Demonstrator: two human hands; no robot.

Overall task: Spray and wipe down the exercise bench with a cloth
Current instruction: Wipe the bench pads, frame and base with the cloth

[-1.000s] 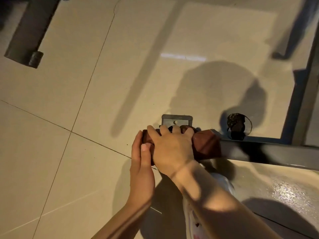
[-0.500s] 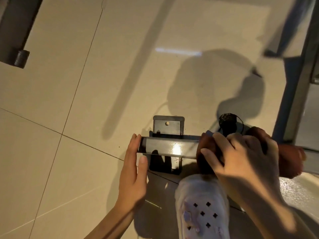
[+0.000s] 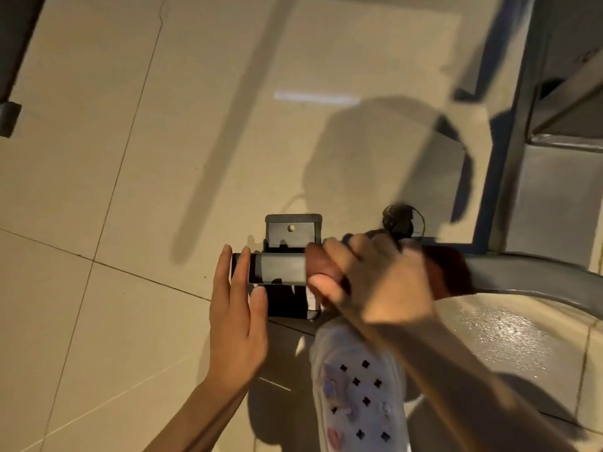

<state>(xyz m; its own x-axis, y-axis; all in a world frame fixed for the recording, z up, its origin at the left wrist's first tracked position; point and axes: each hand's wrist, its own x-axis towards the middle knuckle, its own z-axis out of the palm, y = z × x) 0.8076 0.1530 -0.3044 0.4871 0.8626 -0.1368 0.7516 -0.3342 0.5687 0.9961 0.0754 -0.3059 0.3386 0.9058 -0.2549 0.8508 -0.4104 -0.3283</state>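
A dark red cloth [image 3: 447, 272] is gripped around a grey bench frame bar [image 3: 280, 268] by the right hand [image 3: 381, 282], low above the tiled floor [image 3: 130, 190]. The bar's long axis runs left to right, its free end pointing left, where the flat, straight-fingered left hand [image 3: 236, 308] is rested.

no readable text, no labels, no brand marks, no numbers anywhere in view
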